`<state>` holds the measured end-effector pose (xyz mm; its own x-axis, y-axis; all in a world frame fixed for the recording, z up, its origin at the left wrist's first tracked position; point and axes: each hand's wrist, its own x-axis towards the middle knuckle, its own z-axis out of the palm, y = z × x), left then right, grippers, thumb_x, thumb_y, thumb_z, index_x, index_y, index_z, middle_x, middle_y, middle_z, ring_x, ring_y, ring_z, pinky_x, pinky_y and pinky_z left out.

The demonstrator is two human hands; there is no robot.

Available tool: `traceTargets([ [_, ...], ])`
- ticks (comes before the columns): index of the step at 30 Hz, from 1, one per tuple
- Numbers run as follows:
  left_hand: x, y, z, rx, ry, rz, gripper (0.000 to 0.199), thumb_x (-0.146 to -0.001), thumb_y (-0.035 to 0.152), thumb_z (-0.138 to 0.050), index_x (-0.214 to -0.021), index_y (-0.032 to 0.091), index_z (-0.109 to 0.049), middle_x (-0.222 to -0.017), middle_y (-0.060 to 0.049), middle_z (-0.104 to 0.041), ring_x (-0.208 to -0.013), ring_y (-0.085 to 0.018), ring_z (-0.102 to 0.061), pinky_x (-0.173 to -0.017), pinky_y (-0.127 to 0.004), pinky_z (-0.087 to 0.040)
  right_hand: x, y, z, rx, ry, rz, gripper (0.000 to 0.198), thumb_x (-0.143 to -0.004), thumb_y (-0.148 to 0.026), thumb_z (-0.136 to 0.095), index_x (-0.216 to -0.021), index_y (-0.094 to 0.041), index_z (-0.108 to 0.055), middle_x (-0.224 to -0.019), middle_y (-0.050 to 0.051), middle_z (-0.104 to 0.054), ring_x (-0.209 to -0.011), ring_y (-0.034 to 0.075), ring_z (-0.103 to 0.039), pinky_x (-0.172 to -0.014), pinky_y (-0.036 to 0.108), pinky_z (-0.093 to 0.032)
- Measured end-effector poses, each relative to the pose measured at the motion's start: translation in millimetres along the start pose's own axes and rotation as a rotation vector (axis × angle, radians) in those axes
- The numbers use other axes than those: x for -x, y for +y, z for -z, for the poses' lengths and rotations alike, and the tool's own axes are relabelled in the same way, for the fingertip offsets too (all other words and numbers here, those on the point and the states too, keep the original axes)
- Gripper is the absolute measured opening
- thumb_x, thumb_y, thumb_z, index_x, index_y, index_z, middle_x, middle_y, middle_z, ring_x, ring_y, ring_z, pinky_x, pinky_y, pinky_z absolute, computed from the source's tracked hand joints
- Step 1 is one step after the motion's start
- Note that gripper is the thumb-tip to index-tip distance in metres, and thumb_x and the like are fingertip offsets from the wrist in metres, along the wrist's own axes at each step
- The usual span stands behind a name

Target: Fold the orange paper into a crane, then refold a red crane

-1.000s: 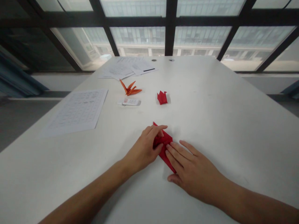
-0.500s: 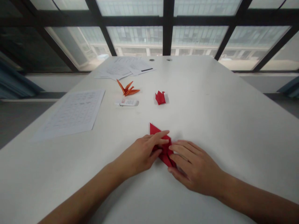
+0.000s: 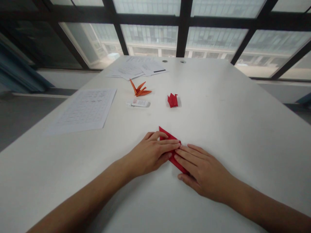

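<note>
A folded piece of red origami paper (image 3: 179, 164) lies on the table in front of me, one pointed corner reaching away to the upper left. My left hand (image 3: 152, 152) rests over its left part, fingers stretched across the top and thumb along the near side. From the right, my right hand (image 3: 202, 170) lays its extended fingers flat on the paper's right part. The fingertips of both hands meet near the middle. Much of the paper is hidden under them, so its inner folds do not show.
Beyond my hands stand a small red origami crane (image 3: 172, 100) and an orange origami crane (image 3: 140, 89). A white packet with printing (image 3: 139, 103) lies near the orange one. A printed sheet (image 3: 85, 110) is at left, more papers (image 3: 136, 68) at the far end of the white table (image 3: 230, 129).
The right flap of the red paper now lies flatter under my right fingers, which have slid up and inward. My left fingers reach farther right. The view has shifted slightly.
</note>
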<state>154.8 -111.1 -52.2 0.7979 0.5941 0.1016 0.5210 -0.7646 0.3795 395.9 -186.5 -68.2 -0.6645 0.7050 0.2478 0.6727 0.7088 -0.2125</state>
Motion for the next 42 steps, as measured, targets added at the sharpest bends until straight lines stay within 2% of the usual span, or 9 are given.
traceTargets([
  [5, 1, -3, 5, 0.046, -0.037, -0.003, 0.047, -0.098, 0.031, -0.06, -0.145, 0.037, -0.056, -0.143, 0.001, -0.066, -0.123, -0.027, -0.053, -0.106, -0.047, -0.037, 0, 2, 2, -0.117, 0.042, -0.019, 0.045, -0.098, -0.033, -0.061, -0.139, -0.015, -0.061, -0.142, 0.013, -0.065, -0.135, 0.027, -0.058, -0.118, 0.048, -0.045],
  [11, -4, -7, 6, 0.076, -0.012, 0.029, 0.041, -0.101, 0.038, -0.057, -0.142, 0.033, -0.059, -0.133, -0.004, -0.071, -0.119, -0.028, -0.055, -0.102, -0.047, -0.039, -3, 12, 0, -0.297, 0.161, -0.198, 0.03, -0.096, -0.025, -0.062, -0.126, -0.02, -0.061, -0.129, 0.012, -0.067, -0.121, 0.026, -0.063, -0.105, 0.046, -0.054],
  [16, -4, -8, 2, 0.111, 0.12, 0.078, 0.059, -0.102, 0.018, -0.044, -0.159, 0.028, -0.031, -0.13, -0.008, -0.068, -0.116, -0.024, -0.059, -0.102, -0.045, -0.043, -4, 12, -4, -0.266, 0.19, -0.249, 0.031, -0.089, -0.016, -0.065, -0.119, -0.021, -0.059, -0.119, 0.01, -0.07, -0.113, 0.029, -0.063, -0.1, 0.052, -0.053],
  [19, -4, -7, 1, 0.071, 0.134, 0.045, 0.05, -0.1, 0.012, -0.042, -0.147, 0.027, -0.049, -0.138, -0.008, -0.062, -0.122, -0.023, -0.058, -0.103, -0.042, -0.044, -4, 11, -4, -0.262, 0.205, -0.281, 0.033, -0.087, -0.011, -0.061, -0.118, -0.021, -0.059, -0.116, 0.01, -0.071, -0.109, 0.028, -0.064, -0.099, 0.051, -0.052],
  [22, -6, -5, -1, 0.019, 0.12, 0.027, 0.032, -0.101, 0.018, -0.048, -0.128, 0.025, -0.064, -0.131, -0.008, -0.066, -0.117, -0.024, -0.061, -0.1, -0.042, -0.044, -5, 12, -4, -0.277, 0.232, -0.35, 0.04, -0.085, -0.008, -0.057, -0.122, -0.022, -0.058, -0.114, 0.009, -0.072, -0.105, 0.028, -0.066, -0.095, 0.049, -0.053],
  [26, -7, -4, 0, 0.011, 0.096, 0.041, 0.028, -0.101, 0.028, -0.055, -0.127, 0.025, -0.065, -0.131, -0.009, -0.066, -0.117, -0.026, -0.061, -0.101, -0.044, -0.044, -5, 17, -3, -0.246, 0.256, -0.427, 0.047, -0.084, -0.008, -0.054, -0.129, -0.023, -0.057, -0.103, 0.007, -0.074, -0.098, 0.028, -0.067, -0.092, 0.049, -0.052],
  [32, -4, -4, 8, 0.018, -0.002, 0.017, 0.045, -0.093, 0.044, -0.068, -0.135, 0.029, -0.061, -0.142, -0.008, -0.06, -0.129, -0.029, -0.056, -0.108, -0.047, -0.039, -5, 19, 2, -0.347, 0.266, -0.553, 0.037, -0.09, -0.017, -0.057, -0.126, -0.025, -0.059, -0.091, 0.002, -0.075, -0.093, 0.026, -0.069, -0.092, 0.047, -0.051],
  [37, -2, 2, 9, 0.008, -0.001, 0.009, 0.076, -0.079, 0.07, -0.072, -0.141, 0.029, -0.058, -0.146, -0.012, -0.056, -0.127, -0.036, -0.053, -0.106, -0.052, -0.04, -8, 20, 6, -0.594, 0.271, -0.696, 0.033, -0.091, -0.023, -0.06, -0.124, -0.025, -0.059, -0.081, -0.001, -0.072, -0.076, 0.022, -0.069, -0.072, 0.036, -0.054],
  [42, -4, 10, 6, -0.027, 0.022, 0.039, 0.076, -0.08, 0.067, -0.072, -0.142, 0.028, -0.054, -0.145, -0.012, -0.057, -0.122, -0.036, -0.054, -0.103, -0.053, -0.04, -9, 20, 4, -0.679, 0.296, -0.709, 0.028, -0.091, -0.025, -0.062, -0.119, -0.024, -0.057, -0.077, -0.002, -0.07, -0.07, 0.02, -0.067, -0.063, 0.032, -0.052],
])
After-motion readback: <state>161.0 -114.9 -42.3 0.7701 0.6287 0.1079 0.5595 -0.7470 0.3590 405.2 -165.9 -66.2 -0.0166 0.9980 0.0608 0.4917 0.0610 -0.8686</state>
